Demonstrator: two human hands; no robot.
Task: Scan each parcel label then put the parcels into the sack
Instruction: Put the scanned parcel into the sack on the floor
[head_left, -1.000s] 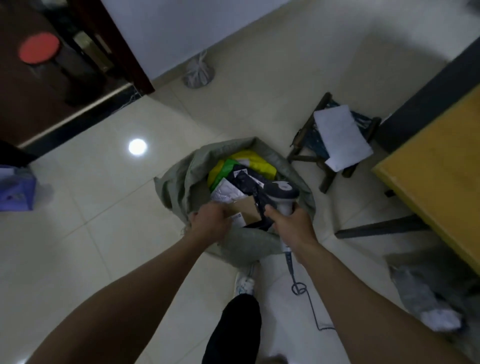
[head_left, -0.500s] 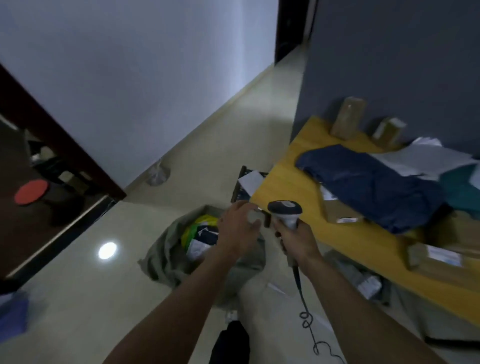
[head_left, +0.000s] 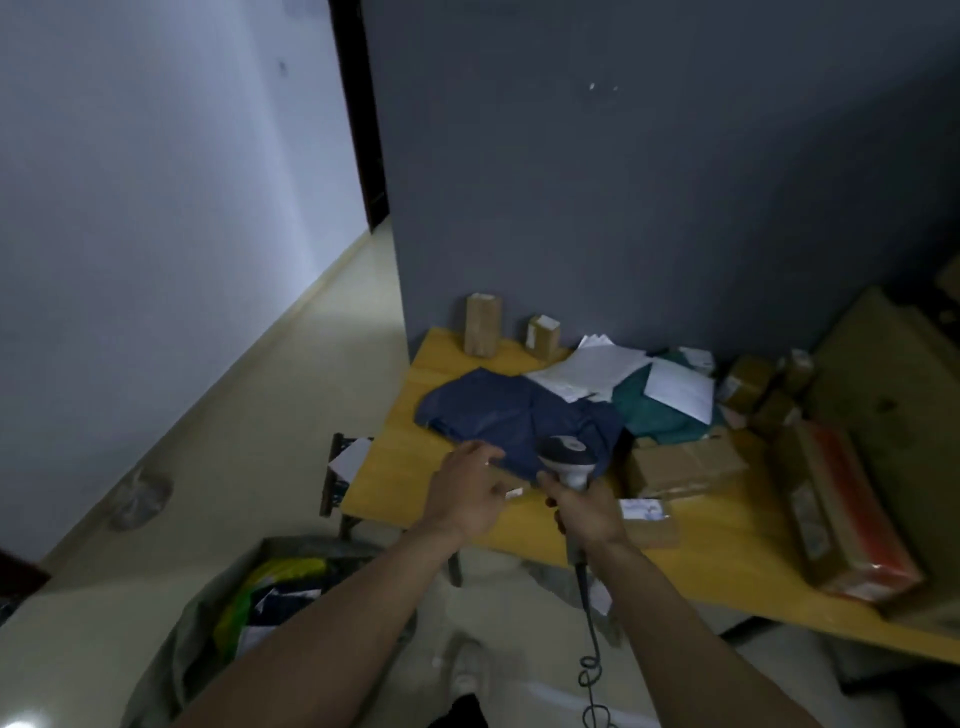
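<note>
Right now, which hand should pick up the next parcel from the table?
Left. The left hand hovers open at the dark blue parcel on the table, while the right hand grips the scanner.

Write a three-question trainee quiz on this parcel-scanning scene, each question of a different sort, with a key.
1. True or false: the right hand grips the scanner.
2. Where is the sack relative to the yellow table? A: on top of it. B: on the floor beside it. C: hung on the wall above it.
3. Fill in the blank: the left hand, holding nothing, is stretched toward the dark ____ soft parcel on the table.

Key: 1 true; 2 B; 3 blue.
</note>
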